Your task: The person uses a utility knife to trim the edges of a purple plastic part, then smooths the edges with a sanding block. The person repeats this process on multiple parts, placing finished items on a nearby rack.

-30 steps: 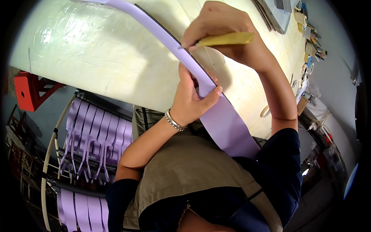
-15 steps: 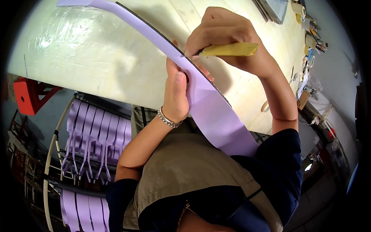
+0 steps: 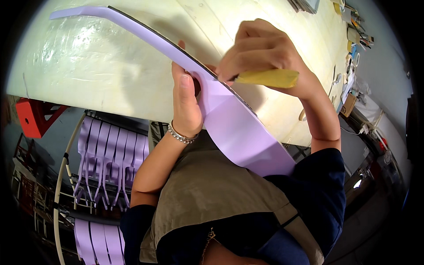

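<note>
A long lavender panel (image 3: 240, 132) slants across the front of my body, narrow and bent at its far left end, broad at its near right end. Its upper edge is dark. My left hand (image 3: 187, 104) grips it around the middle, thumb on the near side and fingertips showing past the dark edge. In my closed right hand (image 3: 260, 51) is a slim tool with a flat yellow handle (image 3: 269, 78). Its working tip is hidden by my fingers, which are close to the panel's dark edge.
A pale worktable (image 3: 101, 75) with a glossy covering lies beyond the panel. Similar lavender pieces (image 3: 104, 145) hang in rows on a rack (image 3: 59, 194) at left, by a red bracket-like object (image 3: 33, 118). Tape rolls and tools line the table's right side.
My left hand and the panel's far part have shifted left and slightly toward me. My right hand with the yellow-handled tool has come nearer along the edge, down and a little right.
</note>
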Demonstrator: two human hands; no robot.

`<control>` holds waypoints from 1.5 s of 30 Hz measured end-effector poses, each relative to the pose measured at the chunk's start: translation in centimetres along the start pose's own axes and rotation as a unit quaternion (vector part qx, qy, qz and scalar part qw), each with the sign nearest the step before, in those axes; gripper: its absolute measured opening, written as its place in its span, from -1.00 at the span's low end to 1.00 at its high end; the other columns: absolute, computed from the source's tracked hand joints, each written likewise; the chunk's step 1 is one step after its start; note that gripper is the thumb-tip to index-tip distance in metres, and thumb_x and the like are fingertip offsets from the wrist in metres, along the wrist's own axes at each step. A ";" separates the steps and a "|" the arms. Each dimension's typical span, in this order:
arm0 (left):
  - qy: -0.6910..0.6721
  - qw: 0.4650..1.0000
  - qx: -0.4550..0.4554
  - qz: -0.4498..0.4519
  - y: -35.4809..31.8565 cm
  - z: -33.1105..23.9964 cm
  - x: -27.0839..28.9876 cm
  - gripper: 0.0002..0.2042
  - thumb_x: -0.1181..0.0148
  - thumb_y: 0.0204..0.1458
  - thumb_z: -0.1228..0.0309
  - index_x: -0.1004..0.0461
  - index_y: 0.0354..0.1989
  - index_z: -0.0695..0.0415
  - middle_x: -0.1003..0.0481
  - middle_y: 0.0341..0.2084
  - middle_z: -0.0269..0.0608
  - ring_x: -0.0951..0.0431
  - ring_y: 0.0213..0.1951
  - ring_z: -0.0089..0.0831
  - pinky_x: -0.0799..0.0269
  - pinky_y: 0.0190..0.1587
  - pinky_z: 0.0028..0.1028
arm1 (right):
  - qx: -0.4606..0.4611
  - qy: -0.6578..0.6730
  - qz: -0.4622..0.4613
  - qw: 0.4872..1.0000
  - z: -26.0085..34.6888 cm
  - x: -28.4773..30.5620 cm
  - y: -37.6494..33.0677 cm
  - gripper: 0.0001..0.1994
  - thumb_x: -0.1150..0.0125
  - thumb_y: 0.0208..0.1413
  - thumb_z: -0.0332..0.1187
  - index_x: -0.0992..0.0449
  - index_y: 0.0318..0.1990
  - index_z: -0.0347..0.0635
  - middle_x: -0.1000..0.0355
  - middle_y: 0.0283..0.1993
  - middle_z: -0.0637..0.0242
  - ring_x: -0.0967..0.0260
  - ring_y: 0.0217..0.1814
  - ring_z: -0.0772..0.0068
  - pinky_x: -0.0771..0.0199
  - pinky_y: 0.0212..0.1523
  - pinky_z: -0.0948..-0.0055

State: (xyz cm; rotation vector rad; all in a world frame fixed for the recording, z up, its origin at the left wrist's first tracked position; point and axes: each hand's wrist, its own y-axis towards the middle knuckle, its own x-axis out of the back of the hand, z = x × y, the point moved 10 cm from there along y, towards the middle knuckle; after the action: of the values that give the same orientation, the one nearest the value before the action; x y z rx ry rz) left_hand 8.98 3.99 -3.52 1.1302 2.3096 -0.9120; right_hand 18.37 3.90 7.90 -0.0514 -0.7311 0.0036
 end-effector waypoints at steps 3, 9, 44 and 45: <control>0.018 1.000 -0.011 0.009 0.0 -0.2 -0.1 -0.12 0.28 0.08 -0.22 0.40 0.30 0.25 -0.43 -0.34 -0.11 -0.49 -0.34 -0.41 -0.39 -0.26 -0.47 | -0.013 0.003 0.013 1.000 -0.1 -0.1 -1.8 -0.83 -0.29 -0.40 -0.41 -0.54 -0.49 0.01 -0.43 -0.51 0.56 -0.27 -0.41 0.40 -0.29 -0.29 0.48; 0.027 1.000 0.002 0.003 0.0 -0.2 -0.1 -0.15 0.28 0.10 -0.20 0.40 0.30 0.23 -0.44 -0.34 -0.10 -0.48 -0.34 -0.41 -0.40 -0.26 -0.47 | -0.013 0.015 -0.019 1.000 -0.1 0.1 -1.3 -0.83 -0.28 -0.41 -0.40 -0.55 -0.51 0.01 -0.43 -0.53 0.54 -0.26 -0.42 0.40 -0.29 -0.27 0.44; 0.087 0.993 0.065 0.037 -0.9 0.0 -1.4 -0.09 -0.17 -0.05 0.58 0.42 0.33 0.04 -0.39 -0.24 -0.05 -0.50 -0.19 -0.19 -0.39 -0.05 -0.23 | -0.537 0.113 -0.283 0.786 -14.1 0.9 -18.5 -0.36 -0.13 0.10 -0.09 -0.10 0.18 -0.36 -0.41 -0.62 0.25 -0.38 -0.54 0.43 -0.34 -0.43 0.49; 0.090 0.993 0.065 0.034 -0.9 0.2 -1.4 -0.13 -0.14 -0.02 0.57 0.40 0.33 0.03 -0.40 -0.24 -0.04 -0.50 -0.19 -0.18 -0.38 -0.05 -0.23 | -0.531 0.112 -0.295 0.787 -14.2 1.0 -19.4 -0.37 -0.12 0.11 -0.07 -0.11 0.18 -0.34 -0.40 -0.63 0.26 -0.38 -0.56 0.42 -0.34 -0.45 0.47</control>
State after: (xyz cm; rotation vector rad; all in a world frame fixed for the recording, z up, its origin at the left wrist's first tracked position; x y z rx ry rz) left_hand 9.15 2.66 -2.51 1.3895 2.3641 -0.9826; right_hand 28.29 -16.11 -1.05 -0.8928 -0.4026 -1.0143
